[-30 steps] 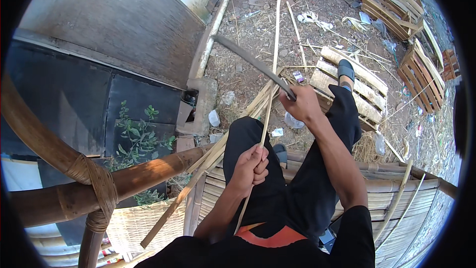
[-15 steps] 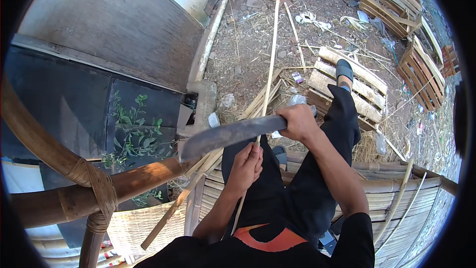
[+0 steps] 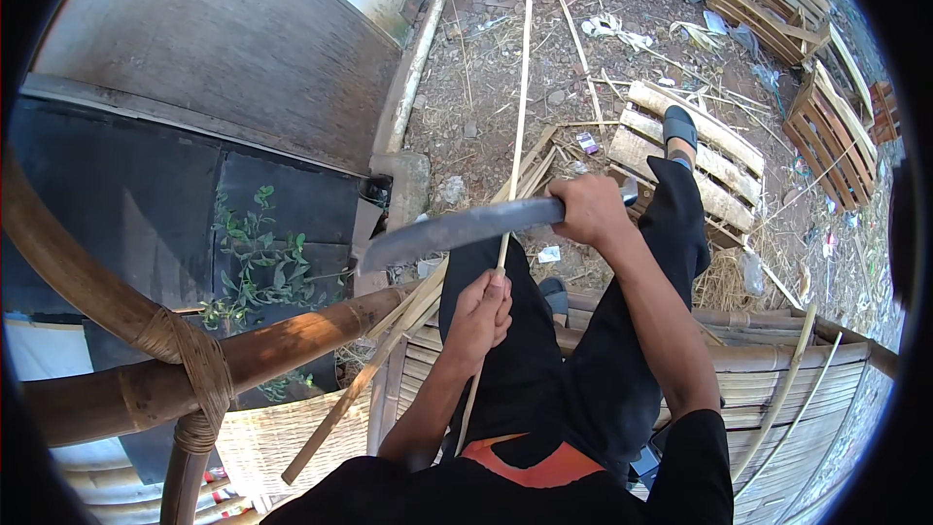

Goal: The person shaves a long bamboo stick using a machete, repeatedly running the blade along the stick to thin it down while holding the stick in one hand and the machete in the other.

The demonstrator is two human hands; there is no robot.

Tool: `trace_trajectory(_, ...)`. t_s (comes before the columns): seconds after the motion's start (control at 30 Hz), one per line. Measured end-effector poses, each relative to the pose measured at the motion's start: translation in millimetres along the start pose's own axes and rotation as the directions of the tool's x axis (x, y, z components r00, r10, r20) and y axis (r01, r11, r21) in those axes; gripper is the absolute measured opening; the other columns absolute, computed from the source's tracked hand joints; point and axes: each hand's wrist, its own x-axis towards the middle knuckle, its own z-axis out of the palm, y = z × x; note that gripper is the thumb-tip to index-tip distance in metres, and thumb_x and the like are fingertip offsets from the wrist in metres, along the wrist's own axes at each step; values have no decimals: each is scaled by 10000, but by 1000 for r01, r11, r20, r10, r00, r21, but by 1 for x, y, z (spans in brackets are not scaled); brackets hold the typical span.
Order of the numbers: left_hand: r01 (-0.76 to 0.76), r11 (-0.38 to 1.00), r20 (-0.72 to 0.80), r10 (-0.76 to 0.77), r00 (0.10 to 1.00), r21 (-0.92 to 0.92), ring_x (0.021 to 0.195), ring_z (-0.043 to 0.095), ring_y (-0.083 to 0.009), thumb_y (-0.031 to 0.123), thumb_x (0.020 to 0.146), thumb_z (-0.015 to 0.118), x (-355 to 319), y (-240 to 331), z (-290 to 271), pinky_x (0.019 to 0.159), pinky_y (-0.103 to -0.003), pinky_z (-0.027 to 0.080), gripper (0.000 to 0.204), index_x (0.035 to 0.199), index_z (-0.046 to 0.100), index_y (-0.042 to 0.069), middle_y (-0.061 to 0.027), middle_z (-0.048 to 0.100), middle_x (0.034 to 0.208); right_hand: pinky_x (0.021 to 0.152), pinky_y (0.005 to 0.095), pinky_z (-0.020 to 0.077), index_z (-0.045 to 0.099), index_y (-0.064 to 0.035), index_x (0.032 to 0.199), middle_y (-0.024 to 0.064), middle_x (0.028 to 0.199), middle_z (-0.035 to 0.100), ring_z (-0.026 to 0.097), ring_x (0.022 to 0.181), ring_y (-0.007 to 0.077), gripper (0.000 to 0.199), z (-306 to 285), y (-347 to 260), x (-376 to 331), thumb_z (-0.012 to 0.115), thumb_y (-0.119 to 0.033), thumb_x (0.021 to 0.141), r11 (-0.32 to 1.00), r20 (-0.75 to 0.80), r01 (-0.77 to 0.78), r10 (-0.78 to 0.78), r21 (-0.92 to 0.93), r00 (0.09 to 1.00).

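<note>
My right hand (image 3: 593,211) is closed round the handle of a machete (image 3: 457,231), whose broad, dark, curved blade points left. The blade lies across a long, thin bamboo strip (image 3: 522,87), just beyond my left hand; I cannot tell how deep the edge sits against it. My left hand (image 3: 481,319) grips this strip above my left thigh, thumb on top. The strip's far end reaches out over the dirt, and its near end runs back along my left forearm to my waist. The machete's handle is mostly hidden by my fingers.
I sit on a bamboo slat bench (image 3: 768,399) with a thick bamboo armrest (image 3: 282,345) at left. Split bamboo pieces (image 3: 389,355) lean beside my left leg. My foot rests on a wooden crate (image 3: 714,170); more crates (image 3: 826,136) stand at right. Litter covers the ground.
My right hand and the machete have moved slightly away from me and to the right. The strip's far end has swung a little left and closer. My left hand has shifted only slightly.
</note>
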Motion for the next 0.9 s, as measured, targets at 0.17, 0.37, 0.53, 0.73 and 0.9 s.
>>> trace_trajectory(0.17,44,996,59,-39,997,-73,435,209,-15,321,1064,389,-1,-8,-3,376,-198,164,273,907,457,110,68,262,594,698,491,521,663,-50,931,211,711,657,654,720,408,251,6,9,18,656,-266,804,919,-86,-293,325,264,942)
trace_trajectory(0.37,-35,991,3,36,999,-132,446,195,-15,274,1071,367,19,9,-10,389,-195,142,219,959,463,112,70,250,600,665,517,502,551,-39,1053,241,700,640,644,715,437,335,5,-18,1,662,-217,792,906,41,-264,265,332,963)
trace_trajectory(0.53,-70,993,-60,65,996,-95,455,224,-13,321,1056,408,31,19,-11,394,-186,163,242,987,484,102,66,312,617,595,506,485,525,-75,994,177,659,634,634,640,405,309,11,-24,-13,692,-191,760,987,58,-35,26,160,998)
trace_trajectory(0.73,-65,998,-150,63,987,-8,450,277,-9,447,1039,408,45,5,-17,389,-175,203,427,1158,550,63,20,459,656,569,473,500,498,-94,1000,123,713,664,664,663,354,430,16,-41,-23,744,-198,662,986,136,167,-167,18,976)
trace_trajectory(0.9,-133,991,-211,129,969,-4,448,283,-8,442,1049,368,40,11,-20,390,-172,220,488,1293,524,49,-14,517,677,620,464,513,521,-91,1083,125,796,674,671,741,355,500,19,-46,-23,756,-229,663,981,78,160,-169,111,983)
